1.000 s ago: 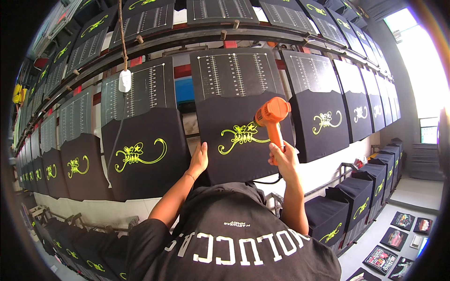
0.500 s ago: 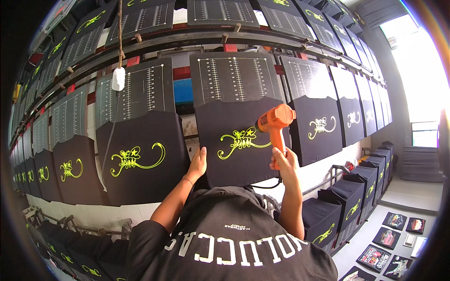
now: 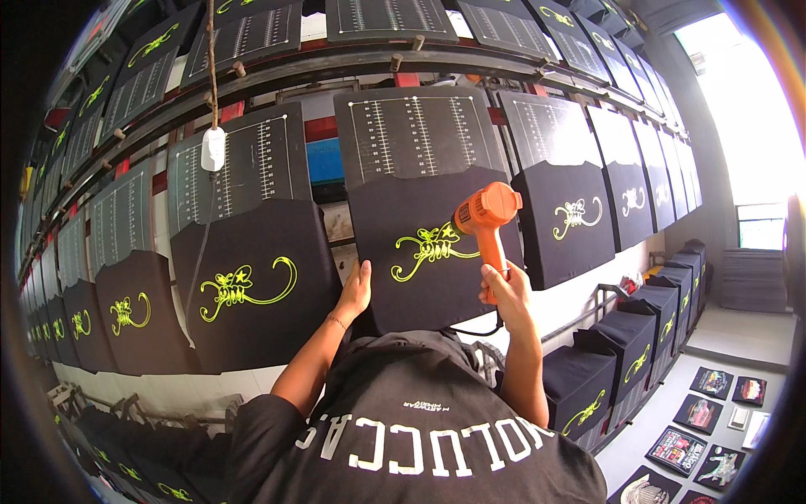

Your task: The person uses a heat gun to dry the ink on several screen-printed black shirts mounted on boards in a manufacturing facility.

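Note:
My right hand is wrapped around the handle of an orange heat gun. Its dark nozzle faces left, over a neon yellow-green design printed on a black fabric piece. That fabric covers the lower part of a dark printing board with white ruler markings. At the board's left edge, my left hand rests against the side with fingers extended upward and the thumb apart. A cord hangs from the gun's handle, partly hidden behind my right wrist.
Similar fabric-covered boards line both sides, with another row beyond a dark rail. A white socket hangs on a cord at left. More covered boards stand at lower right, near printed samples on a pale surface.
The heat gun and my right hand have shifted slightly left over the printed design. My left hand stays at the board's edge. The view has moved slightly.

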A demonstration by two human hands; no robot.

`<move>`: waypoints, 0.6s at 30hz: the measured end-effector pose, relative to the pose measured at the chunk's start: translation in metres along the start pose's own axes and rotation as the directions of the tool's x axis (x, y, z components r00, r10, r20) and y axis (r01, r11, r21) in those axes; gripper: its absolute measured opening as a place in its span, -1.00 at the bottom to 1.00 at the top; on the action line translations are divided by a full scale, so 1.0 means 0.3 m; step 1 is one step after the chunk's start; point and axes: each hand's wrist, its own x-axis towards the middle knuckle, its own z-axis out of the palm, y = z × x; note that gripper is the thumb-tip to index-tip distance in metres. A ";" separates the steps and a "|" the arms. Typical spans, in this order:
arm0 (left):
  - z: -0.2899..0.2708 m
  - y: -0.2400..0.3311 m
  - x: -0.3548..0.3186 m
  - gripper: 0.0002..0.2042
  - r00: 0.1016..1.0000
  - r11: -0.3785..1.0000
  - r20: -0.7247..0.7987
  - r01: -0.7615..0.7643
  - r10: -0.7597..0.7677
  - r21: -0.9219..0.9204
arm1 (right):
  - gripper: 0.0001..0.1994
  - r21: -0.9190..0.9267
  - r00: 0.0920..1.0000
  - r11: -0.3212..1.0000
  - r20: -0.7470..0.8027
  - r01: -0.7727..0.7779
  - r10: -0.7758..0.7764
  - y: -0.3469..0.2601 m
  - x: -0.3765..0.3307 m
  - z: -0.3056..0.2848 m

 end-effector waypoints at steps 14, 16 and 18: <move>0.010 -0.072 0.030 -0.28 0.997 0.988 0.038 -0.066 0.072 -0.137 | -0.70 0.004 0.999 1.000 0.031 0.018 -0.019 0.037 -0.031 -0.067; 0.003 -0.080 0.029 -0.29 0.997 0.985 0.072 -0.028 0.041 -0.170 | -0.71 0.005 0.999 1.000 0.031 0.018 -0.018 0.046 -0.038 -0.082; -0.006 -0.044 0.019 -0.29 0.995 0.985 0.098 0.019 -0.002 -0.169 | -0.72 0.079 0.999 0.997 0.048 -0.013 0.010 0.043 -0.048 -0.117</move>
